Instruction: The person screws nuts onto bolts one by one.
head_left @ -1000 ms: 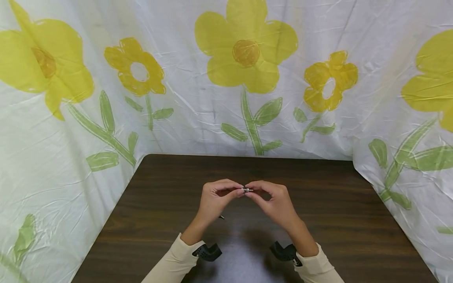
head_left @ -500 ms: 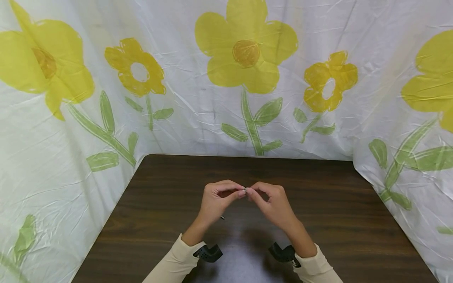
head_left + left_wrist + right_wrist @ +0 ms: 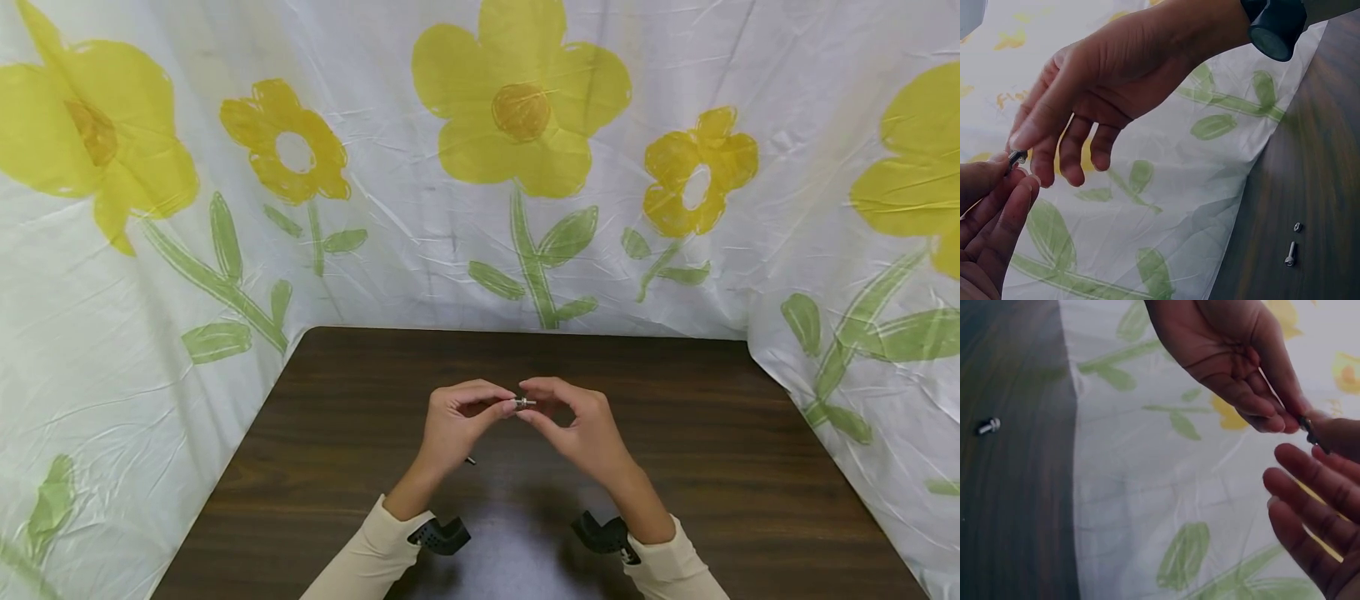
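A small silver bolt, with what looks like a nut on its shank, lies level between the two hands over the table. My left hand pinches its left end between thumb and forefinger, hiding that end. Around the free end, my right hand has its thumb and forefinger spread apart, one on each side. In the left wrist view the bolt is dark and partly covered by fingertips. The right wrist view shows the right fingers extended below the bolt.
On the dark wooden table lies a second bolt, beside a loose nut. Seen from the head, this bolt is by the left wrist. A flowered white curtain surrounds the table.
Half a second ago the right thumb and forefinger pinched the free end of the bolt, covering it. Now they have spread apart, and the end shows. The left hand has barely moved.
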Tool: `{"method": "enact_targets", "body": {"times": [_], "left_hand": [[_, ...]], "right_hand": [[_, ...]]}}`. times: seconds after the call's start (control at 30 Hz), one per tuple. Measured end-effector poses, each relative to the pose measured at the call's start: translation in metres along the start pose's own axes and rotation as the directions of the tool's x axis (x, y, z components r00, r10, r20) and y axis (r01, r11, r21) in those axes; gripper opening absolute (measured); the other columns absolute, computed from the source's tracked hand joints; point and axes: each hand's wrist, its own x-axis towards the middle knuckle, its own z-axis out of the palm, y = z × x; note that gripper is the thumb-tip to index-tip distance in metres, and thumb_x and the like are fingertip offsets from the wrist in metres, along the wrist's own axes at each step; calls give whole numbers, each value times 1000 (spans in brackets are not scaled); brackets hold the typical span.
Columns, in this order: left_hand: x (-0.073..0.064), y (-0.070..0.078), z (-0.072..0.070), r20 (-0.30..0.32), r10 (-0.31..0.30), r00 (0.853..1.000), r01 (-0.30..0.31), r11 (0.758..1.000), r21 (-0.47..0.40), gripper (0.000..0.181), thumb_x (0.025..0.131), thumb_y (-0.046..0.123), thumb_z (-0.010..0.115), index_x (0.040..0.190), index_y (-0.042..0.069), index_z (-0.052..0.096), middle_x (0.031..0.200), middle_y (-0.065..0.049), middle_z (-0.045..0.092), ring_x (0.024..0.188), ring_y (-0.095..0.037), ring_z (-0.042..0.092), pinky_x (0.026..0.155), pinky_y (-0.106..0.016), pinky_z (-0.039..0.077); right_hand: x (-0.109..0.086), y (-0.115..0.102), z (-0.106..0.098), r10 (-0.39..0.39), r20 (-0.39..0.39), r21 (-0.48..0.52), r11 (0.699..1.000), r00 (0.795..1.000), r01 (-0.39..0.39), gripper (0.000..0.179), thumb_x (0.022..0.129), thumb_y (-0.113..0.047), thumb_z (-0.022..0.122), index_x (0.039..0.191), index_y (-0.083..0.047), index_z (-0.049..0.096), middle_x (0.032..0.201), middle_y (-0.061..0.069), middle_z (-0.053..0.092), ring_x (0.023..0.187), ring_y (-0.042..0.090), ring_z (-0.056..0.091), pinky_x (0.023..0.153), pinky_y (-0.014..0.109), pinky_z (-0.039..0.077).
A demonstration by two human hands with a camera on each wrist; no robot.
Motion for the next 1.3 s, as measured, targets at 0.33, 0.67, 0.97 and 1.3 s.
{"method": "enact_targets", "body": {"times": [0.33,0.67,0.97,1.3], "left_hand": [[-1,0,0,15,-6,1000,7,1000,-23,9,88,-7,74,96,-4,77,91,-16,74,80,-22,74,70,-44,62],[-1,-2,1,31,0,1000,1,999,-36,10,88,-7,74,97,-3,77,91,-16,74,79,-23,74,69,-43,62],[-2,-1,3,31,3,1000,-3,1000,-19,12,87,-9,74,96,-2,77,90,-15,74,79,-20,73,69,-36,62],[0,-2,0,1,0,1000,0,1000,-1,11,87,-8,74,97,-3,77,92,-14,75,80,-21,74,70,-37,62]], "right_hand": [[0,1,-1,-47,-22,17,999,999,48,30,78,10,82,104,-5,76,93,8,77,77,17,74,67,19,57],[-2,1,0,25,27,19,999,999,-26,13,91,1,73,99,-10,75,88,1,75,74,11,70,65,25,57],[-3,0,3,75,32,2,997,997,-75,27,97,2,65,81,-19,69,72,-7,67,64,8,61,59,26,53],[-2,0,0,66,9,-19,998,998,-66,16,89,1,75,102,-9,75,90,1,76,74,13,70,65,28,58]]}}
